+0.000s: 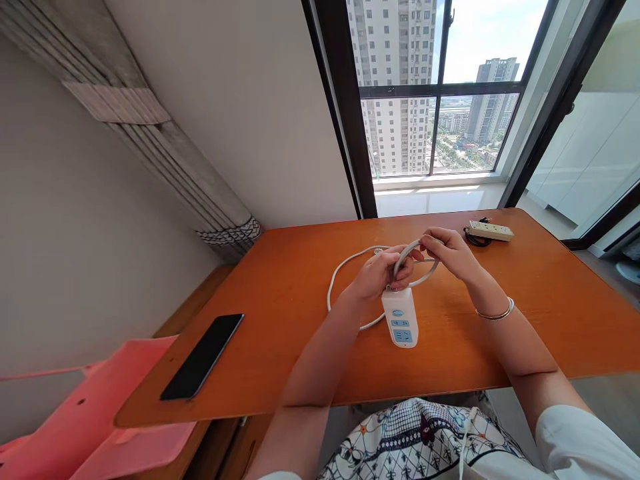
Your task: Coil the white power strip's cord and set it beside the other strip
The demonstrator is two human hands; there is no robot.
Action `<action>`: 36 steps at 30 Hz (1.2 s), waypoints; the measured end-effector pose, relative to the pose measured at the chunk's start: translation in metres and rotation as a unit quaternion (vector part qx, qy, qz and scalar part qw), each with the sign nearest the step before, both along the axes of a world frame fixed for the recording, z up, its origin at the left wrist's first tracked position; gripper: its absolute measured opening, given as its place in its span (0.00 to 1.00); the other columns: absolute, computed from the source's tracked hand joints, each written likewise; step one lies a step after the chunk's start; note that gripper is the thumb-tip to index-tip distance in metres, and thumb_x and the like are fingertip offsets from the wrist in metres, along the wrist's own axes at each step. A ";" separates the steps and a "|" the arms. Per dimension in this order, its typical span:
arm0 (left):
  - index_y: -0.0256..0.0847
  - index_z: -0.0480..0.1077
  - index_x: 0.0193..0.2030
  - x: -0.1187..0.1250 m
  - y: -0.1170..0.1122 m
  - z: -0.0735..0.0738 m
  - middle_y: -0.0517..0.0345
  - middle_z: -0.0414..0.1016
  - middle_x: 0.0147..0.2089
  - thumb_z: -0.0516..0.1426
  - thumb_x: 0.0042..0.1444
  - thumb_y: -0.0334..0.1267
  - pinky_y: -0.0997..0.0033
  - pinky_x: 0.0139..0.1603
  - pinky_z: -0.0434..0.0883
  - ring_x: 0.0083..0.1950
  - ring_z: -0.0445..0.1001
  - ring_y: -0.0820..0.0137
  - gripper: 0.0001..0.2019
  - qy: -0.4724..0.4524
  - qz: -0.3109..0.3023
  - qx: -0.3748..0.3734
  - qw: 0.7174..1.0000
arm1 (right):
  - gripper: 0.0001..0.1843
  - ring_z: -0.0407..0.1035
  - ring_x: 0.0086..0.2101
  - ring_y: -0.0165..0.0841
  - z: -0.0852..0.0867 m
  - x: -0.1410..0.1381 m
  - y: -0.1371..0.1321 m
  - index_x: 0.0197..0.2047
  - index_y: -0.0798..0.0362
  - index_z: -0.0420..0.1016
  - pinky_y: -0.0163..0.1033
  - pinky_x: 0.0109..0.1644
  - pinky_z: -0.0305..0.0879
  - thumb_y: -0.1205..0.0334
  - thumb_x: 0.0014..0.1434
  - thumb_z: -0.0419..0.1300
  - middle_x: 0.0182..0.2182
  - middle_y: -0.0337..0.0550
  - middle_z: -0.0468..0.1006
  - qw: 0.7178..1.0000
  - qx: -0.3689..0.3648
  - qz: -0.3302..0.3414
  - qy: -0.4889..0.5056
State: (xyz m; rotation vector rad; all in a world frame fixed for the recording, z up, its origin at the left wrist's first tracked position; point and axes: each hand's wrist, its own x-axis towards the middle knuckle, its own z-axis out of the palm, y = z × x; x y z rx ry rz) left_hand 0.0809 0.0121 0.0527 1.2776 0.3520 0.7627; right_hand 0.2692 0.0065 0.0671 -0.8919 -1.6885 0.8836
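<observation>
A white power strip (399,316) with pale blue sockets hangs or rests just below my left hand (383,272), its socket face toward me. My left hand is closed around the white cord (407,250) close to where it enters the strip. Pinched between the fingers of my right hand (447,249) is another stretch of that cord, which arches between the two hands. The rest of the cord loops over the wooden table to the left, behind my left wrist. Its white plug (378,251) lies partly visible behind my left hand.
A second, cream power strip (490,231) with a black cord lies at the back right of the orange-brown table (290,293). A black tablet (203,357) lies near the left edge. Beyond the table are a pink chair-like object (115,393) and a window.
</observation>
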 end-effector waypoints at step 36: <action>0.43 0.59 0.29 -0.043 -0.023 0.039 0.71 0.51 0.16 0.48 0.70 0.48 0.76 0.15 0.49 0.13 0.35 0.80 0.18 -0.221 0.225 -0.017 0.949 | 0.16 0.70 0.40 0.32 -0.066 -0.004 0.049 0.43 0.56 0.73 0.42 0.51 0.68 0.51 0.60 0.64 0.37 0.42 0.77 0.946 -0.141 0.276 -0.091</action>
